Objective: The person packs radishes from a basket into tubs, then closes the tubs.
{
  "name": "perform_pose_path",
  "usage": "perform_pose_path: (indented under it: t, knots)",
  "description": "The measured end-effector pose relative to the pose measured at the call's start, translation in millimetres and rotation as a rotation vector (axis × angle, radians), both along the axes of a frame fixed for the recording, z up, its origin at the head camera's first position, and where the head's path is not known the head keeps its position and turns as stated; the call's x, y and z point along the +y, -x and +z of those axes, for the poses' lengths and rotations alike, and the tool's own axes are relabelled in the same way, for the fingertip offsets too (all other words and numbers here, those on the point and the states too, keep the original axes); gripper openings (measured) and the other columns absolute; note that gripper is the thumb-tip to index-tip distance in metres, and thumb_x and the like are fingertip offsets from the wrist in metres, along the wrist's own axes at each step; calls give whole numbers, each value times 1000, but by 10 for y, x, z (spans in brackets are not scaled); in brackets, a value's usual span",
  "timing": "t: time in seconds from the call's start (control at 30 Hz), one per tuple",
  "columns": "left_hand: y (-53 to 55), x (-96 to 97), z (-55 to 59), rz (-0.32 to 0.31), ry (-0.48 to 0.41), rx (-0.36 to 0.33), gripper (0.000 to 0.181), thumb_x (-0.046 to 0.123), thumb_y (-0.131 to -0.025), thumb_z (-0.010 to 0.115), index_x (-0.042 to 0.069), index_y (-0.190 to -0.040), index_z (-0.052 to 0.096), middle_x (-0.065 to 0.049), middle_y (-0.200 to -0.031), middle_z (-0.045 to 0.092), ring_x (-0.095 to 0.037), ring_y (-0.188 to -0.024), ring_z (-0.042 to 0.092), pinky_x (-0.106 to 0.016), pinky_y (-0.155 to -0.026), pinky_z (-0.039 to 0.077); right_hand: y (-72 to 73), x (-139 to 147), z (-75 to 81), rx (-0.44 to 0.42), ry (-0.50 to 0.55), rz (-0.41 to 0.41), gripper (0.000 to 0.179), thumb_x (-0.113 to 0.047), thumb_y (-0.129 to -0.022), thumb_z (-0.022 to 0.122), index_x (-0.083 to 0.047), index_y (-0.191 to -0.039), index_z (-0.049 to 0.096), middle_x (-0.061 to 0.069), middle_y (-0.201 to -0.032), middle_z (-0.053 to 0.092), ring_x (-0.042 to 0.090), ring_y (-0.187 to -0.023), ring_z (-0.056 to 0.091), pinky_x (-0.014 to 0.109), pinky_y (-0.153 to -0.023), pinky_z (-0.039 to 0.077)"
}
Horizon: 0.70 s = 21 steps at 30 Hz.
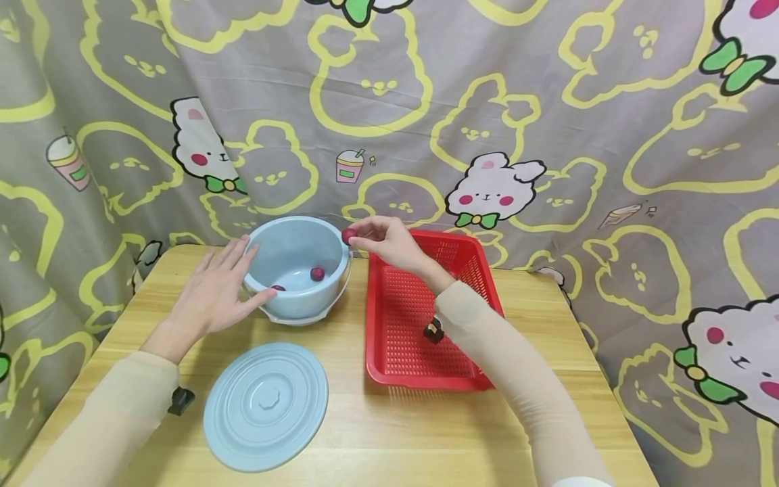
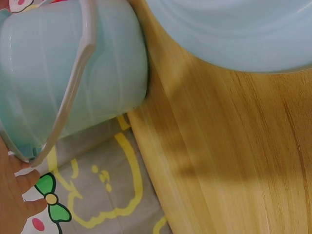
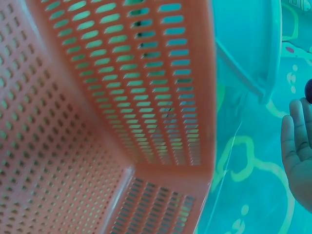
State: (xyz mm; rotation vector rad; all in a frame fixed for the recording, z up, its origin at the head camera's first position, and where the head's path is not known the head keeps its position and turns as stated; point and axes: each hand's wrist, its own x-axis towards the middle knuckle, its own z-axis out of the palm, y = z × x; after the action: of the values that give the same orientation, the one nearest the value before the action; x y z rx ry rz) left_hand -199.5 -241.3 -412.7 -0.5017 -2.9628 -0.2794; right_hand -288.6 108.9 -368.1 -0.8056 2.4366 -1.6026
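Observation:
My right hand [image 1: 394, 245] pinches a dark red plum [image 1: 349, 235] between thumb and fingertips, just over the right rim of a light blue bucket [image 1: 298, 304]. Inside the bucket lie one plum [image 1: 317, 274] and, partly hidden by the front rim, another plum [image 1: 277, 288]. My left hand [image 1: 213, 291], fingers spread and straight, rests at the bucket's left rim. In the left wrist view its fingers [image 2: 27, 181] are by the end of the bucket's pale handle [image 2: 73, 87]. The right wrist view catches the held plum [image 3: 309, 91] at its edge.
A red perforated basket [image 1: 380, 368] stands right of the bucket, beneath my right forearm. In front of the bucket a round blue lid [image 1: 268, 433] lies flat on the wooden table [image 1: 389, 446]. A patterned curtain [image 1: 389, 101] hangs behind the table.

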Motion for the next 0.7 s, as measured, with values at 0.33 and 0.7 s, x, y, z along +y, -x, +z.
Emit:
perform_pose_path:
  t: [0.33,0.7]
  knots:
    - [-3,1,0,0,-6,-2,101,71,-98,52,1,-166,26,-24,-176,19,-48,-161,22,-69,-130,16,-22,-275,-5,10,1,26,29,-18,-96,78,-8,-123,76,12,-111,78,18,-90,71,25,-78,59]
    - [-5,2,2,7,-8,-23,102,73,-99,50,1,-167,24,-23,-177,15,-48,-162,20,-69,-131,14,-37,-532,-48,21,-16,80,27,-16,-95,79,-7,-121,78,11,-111,78,18,-93,72,24,-86,60]
